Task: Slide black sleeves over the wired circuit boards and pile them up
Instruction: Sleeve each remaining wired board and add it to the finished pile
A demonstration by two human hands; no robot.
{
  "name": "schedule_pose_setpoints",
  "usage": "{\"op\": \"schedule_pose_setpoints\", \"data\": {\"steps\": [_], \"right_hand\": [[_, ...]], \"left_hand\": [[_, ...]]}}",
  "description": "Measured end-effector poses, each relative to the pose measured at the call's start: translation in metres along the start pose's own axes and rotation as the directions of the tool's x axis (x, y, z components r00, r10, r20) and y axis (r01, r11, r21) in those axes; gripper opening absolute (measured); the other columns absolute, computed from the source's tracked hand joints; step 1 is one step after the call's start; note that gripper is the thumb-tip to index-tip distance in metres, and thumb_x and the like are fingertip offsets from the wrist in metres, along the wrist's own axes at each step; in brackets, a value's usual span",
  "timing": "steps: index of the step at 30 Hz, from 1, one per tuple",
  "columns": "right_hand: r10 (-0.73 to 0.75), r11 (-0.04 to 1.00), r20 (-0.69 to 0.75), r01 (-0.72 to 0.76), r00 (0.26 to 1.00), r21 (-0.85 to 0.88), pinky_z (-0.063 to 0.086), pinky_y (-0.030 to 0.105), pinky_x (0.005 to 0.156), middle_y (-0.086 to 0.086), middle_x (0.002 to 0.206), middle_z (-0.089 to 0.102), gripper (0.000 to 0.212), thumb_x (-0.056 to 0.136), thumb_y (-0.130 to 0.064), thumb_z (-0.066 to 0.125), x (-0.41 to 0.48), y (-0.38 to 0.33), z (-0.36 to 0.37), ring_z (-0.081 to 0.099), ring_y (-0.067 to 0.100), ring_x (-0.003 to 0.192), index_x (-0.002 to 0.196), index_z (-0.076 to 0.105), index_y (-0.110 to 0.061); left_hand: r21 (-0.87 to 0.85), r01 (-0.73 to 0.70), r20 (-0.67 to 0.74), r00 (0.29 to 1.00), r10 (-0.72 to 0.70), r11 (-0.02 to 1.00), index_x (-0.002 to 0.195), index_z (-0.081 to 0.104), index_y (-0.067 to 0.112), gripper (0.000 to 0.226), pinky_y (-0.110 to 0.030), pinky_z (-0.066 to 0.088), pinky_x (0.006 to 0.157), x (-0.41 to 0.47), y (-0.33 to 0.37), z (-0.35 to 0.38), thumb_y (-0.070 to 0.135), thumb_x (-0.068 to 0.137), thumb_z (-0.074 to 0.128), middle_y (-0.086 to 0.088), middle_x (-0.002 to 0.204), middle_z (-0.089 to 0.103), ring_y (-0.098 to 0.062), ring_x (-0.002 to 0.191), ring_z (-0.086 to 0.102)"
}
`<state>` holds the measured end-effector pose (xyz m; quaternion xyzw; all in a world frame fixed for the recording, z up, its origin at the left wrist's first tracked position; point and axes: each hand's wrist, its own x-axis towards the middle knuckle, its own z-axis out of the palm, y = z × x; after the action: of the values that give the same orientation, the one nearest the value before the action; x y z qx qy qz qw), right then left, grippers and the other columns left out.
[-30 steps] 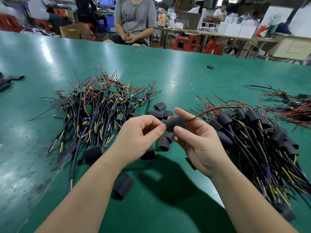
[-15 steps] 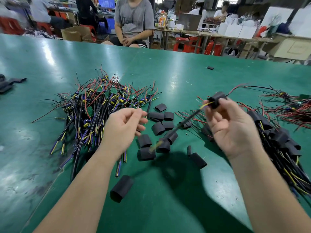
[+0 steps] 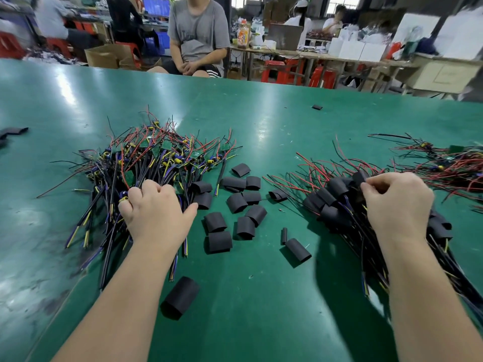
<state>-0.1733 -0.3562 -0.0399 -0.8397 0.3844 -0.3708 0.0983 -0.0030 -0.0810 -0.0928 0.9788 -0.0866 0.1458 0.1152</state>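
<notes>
The right hand (image 3: 394, 205) pinches a sleeved circuit board (image 3: 359, 178) onto the finished pile (image 3: 337, 202); the left hand (image 3: 154, 212) digs into the heap of bare wired circuit boards (image 3: 156, 163), its grip hidden among wires, contents unclear. Tangled leads could drag extra boards out and scatter the loose black sleeves (image 3: 236, 202) between the piles on the green bench (image 3: 261, 309). Half a second earlier the right hand held that board aloft, the left hovering empty

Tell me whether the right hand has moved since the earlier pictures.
Yes. The right hand went rightward, away from the loose sleeves mid-table, and now grips a sleeved board on the finished pile.
</notes>
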Motion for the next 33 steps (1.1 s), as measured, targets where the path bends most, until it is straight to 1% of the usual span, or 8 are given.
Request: {"op": "schedule_pose_setpoints", "data": {"steps": [6,10,14,17,19,21,26,33], "right_hand": [[-0.041,0.993,0.061,0.048,0.997,-0.112,0.037,0.038,0.074,0.027,0.087,0.068,0.014,0.084,-0.003,0.06,-0.005,-0.005,0.006,0.059,0.04,0.087,0.089,0.071,0.004],[0.012,0.987,0.089,0.003,0.996,-0.16,0.017,0.035,0.064,0.029,0.089,0.059,0.008,0.084,0.0,0.055,-0.003,0.002,0.007,0.048,0.036,0.083,0.084,0.06,0.006],[-0.051,0.997,-0.09,0.057,0.995,0.055,0.032,0.03,0.08,0.025,0.094,0.06,0.032,0.082,0.004,0.057,-0.012,-0.008,0.003,0.051,0.034,0.091,0.114,0.063,0.004],[-0.21,0.951,-0.223,0.252,0.952,0.18,0.036,0.022,0.074,0.019,0.082,0.064,0.022,0.078,0.007,0.061,-0.022,-0.027,0.002,0.054,0.026,0.072,0.097,0.07,0.001],[-0.269,0.902,-0.174,0.311,0.947,0.298,0.037,0.013,0.07,0.012,0.077,0.067,0.014,0.078,0.006,0.065,-0.033,-0.04,0.006,0.054,0.015,0.067,0.086,0.072,-0.003],[-0.23,0.851,0.001,0.2,0.973,0.485,0.041,0.009,0.065,-0.002,0.071,0.068,0.015,0.08,0.0,0.067,-0.043,-0.05,0.011,0.055,0.005,0.062,0.082,0.073,-0.014],[-0.171,0.602,0.483,-0.297,0.859,0.741,0.041,0.016,0.048,-0.002,0.062,0.068,0.022,0.085,0.002,0.061,-0.056,-0.065,0.018,0.055,0.009,0.051,0.082,0.072,-0.016],[-0.216,-0.07,0.734,-0.76,0.644,0.646,0.044,0.016,0.05,0.014,0.105,0.071,0.041,0.077,-0.005,0.062,-0.05,-0.073,0.017,0.059,0.012,0.06,0.117,0.055,-0.007]], "left_hand": [[0.004,0.011,0.047,0.999,-0.012,1.0,0.094,0.066,0.029,0.032,-0.039,0.018,0.08,0.003,0.003,-0.003,0.056,0.081,0.058,0.005,0.083,0.067,-0.028,0.102,0.045],[-0.051,0.025,0.007,1.0,-0.024,0.998,0.082,0.069,0.028,0.023,-0.038,0.014,0.077,0.004,0.0,-0.004,0.046,0.085,0.056,0.007,0.068,0.065,-0.026,0.098,0.048],[-0.244,0.01,-0.096,0.995,-0.034,0.97,0.075,0.067,0.023,0.023,-0.038,0.02,0.081,0.0,0.003,-0.009,0.037,0.089,0.056,0.005,0.064,0.064,-0.028,0.084,0.055],[-0.47,0.002,-0.175,0.98,-0.096,0.883,0.079,0.065,0.022,0.018,-0.036,0.027,0.084,-0.001,0.007,-0.013,0.034,0.091,0.057,0.01,0.061,0.063,-0.02,0.064,0.055],[-0.657,-0.024,-0.183,0.975,-0.128,0.753,0.079,0.063,0.021,0.017,-0.034,0.042,0.083,-0.001,0.008,-0.016,0.032,0.091,0.057,0.014,0.058,0.063,-0.011,0.057,0.055],[-0.784,-0.084,-0.196,0.974,-0.118,0.615,0.078,0.06,0.019,0.016,-0.022,0.047,0.065,-0.003,0.01,-0.02,0.027,0.092,0.058,0.017,0.058,0.063,0.001,0.049,0.052],[-0.87,-0.219,-0.217,0.975,0.055,0.443,0.081,0.055,0.021,0.014,-0.005,0.028,0.04,-0.011,0.018,-0.029,0.018,0.094,0.057,0.011,0.061,0.068,0.005,0.036,0.043],[-0.884,-0.264,-0.105,0.917,0.384,0.387,0.083,0.056,0.023,0.015,-0.017,0.029,0.04,-0.017,0.018,-0.028,0.013,0.094,0.057,0.011,0.066,0.071,-0.006,0.037,0.034]]}}
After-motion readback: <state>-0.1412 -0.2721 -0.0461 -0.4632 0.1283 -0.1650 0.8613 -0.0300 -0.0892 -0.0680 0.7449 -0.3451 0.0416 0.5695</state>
